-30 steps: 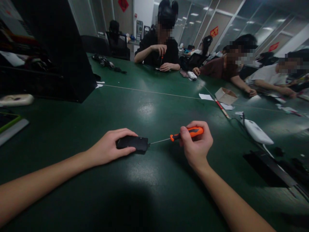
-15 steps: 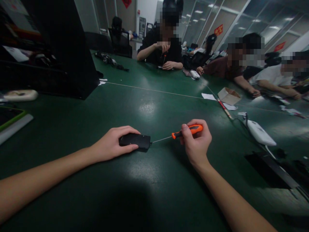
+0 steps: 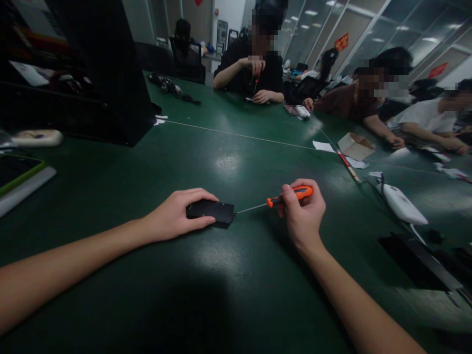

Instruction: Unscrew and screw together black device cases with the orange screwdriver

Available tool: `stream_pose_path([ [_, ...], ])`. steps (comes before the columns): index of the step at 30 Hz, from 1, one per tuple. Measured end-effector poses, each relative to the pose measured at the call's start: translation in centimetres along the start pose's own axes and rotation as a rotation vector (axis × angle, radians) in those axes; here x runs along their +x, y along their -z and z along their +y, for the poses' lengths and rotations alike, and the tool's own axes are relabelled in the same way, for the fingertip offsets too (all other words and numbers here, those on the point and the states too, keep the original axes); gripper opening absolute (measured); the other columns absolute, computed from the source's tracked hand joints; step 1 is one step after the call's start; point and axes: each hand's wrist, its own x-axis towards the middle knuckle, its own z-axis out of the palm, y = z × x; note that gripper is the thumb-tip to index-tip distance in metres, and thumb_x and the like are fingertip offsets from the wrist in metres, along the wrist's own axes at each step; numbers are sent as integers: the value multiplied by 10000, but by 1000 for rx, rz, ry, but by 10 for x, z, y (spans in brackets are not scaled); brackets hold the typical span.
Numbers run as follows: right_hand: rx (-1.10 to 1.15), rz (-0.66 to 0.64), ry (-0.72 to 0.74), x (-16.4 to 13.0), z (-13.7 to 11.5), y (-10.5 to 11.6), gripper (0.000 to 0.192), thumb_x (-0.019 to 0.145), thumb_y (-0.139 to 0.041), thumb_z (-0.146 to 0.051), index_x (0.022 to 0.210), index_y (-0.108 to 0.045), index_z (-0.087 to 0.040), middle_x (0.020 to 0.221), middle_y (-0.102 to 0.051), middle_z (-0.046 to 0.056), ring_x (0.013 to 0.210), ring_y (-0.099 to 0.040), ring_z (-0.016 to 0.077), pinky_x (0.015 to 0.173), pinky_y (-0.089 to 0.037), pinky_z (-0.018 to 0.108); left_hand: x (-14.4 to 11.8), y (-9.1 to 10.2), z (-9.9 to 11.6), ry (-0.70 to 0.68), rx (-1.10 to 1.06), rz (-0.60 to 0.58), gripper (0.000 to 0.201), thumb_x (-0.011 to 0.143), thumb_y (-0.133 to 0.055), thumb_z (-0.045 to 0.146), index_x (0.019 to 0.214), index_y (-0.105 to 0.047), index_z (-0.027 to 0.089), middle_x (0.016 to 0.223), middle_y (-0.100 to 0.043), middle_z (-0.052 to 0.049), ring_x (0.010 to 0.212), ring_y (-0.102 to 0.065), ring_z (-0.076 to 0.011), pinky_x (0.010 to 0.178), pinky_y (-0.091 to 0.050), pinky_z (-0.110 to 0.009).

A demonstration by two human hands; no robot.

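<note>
I had the left hand (image 3: 173, 216) clamped flat over a small black box (image 3: 212, 212) on the green table (image 3: 228, 275), pinning it so it could not slide. The box lay near the table's middle, in front of me, its right end left bare for the tool. My right hand (image 3: 304, 214) was closed around the orange handle of a screwdriver (image 3: 287, 196), held nearly level so the thin shaft ran leftward and its tip met the box's right end. To the right lay a white device (image 3: 403, 207) with its cable, well apart. Across the table other people sat; one (image 3: 254, 69) held a similar driver upright.
</note>
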Motion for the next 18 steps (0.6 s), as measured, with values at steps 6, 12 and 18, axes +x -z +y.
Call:
stream_pose_path([
  [6, 201, -117, -353, 11, 24, -4, 463, 727, -837, -490, 899, -494, -231, 492, -507, -118, 372, -447, 72, 364, -342, 193, 0, 0, -2, -14, 3, -12, 399, 945, -630, 484, 1248, -644, 224, 1221, -679, -80, 1084, -642, -257, 916, -510, -372],
  [12, 223, -162, -448, 12, 27, -7, 510, 683, -862, -495, 887, -480, -226, 481, -525, -110, 374, -427, 58, 387, -329, 182, 0, -1, -3, -29, 21, -17, 375, 948, -638, 464, 1239, -631, 227, 1208, -670, -70, 1073, -637, -250, 905, -494, -353],
  [18, 229, -207, -483, 13, 25, -6, 519, 679, -868, -493, 886, -479, -221, 480, -544, -102, 371, -433, 56, 383, -336, 178, -1, -3, -4, -29, 52, 0, 376, 963, -613, 464, 1250, -625, 222, 1205, -660, -67, 1067, -631, -244, 901, -483, -343],
])
